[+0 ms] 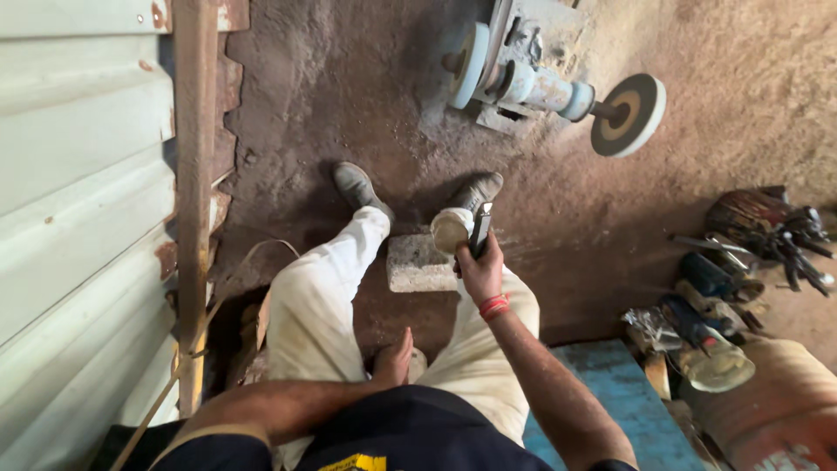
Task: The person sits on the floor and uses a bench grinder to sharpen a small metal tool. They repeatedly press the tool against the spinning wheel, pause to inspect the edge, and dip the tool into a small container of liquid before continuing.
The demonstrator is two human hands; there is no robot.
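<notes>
Packed brown dirt floor (366,96) is seen from above, bounded by a corrugated metal wall (78,227) well to the left of the grip. Beyond the grip, a bench grinder (540,83) with two wheels is set on the ground, untouched. Off to its right, a heap of tools (741,288) is piled beside a blue board (610,392). Just beside the grip, a stone block (417,263) is placed between the shoes. A dark flat bar (480,228) (perhaps a blade) is clasped upright in the closed right hand (479,272); no grinding is seen begun. The left hand (394,359) is rested by the lap, fingers hidden, so its state cannot be told.
</notes>
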